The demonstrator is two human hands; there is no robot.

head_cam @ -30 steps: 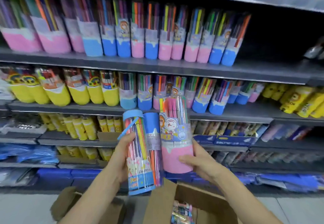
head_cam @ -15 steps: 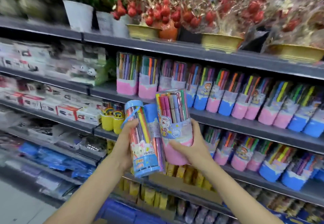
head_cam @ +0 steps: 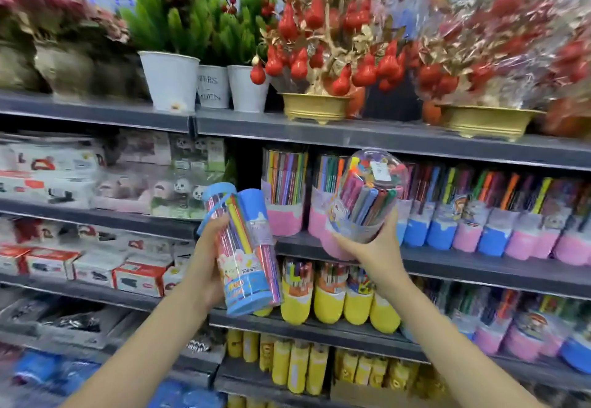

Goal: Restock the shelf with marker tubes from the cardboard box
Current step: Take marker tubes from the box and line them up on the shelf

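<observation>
A: Since a moment ago, the pink-based marker tube (head_cam: pixel 359 203) has tipped toward the shelf (head_cam: pixel 447 262), gripped by the right hand (head_cam: pixel 374 247).
B: Left hand (head_cam: pixel 208 263) grips two blue marker tubes (head_cam: pixel 246 247); label unreadable. A white pot (head_cam: pixel 213 86) reads "GARDEN", partly.

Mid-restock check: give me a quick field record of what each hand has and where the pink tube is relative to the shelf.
left hand: grips two blue marker tubes, tilted
right hand: grips pink-based marker tube from below, clear top tipped toward the camera
target shelf: row of pink and blue tubes standing on it
pink tube placement: not yet set down, held in front of the row's left end
shelf below: yellow tubes
</observation>
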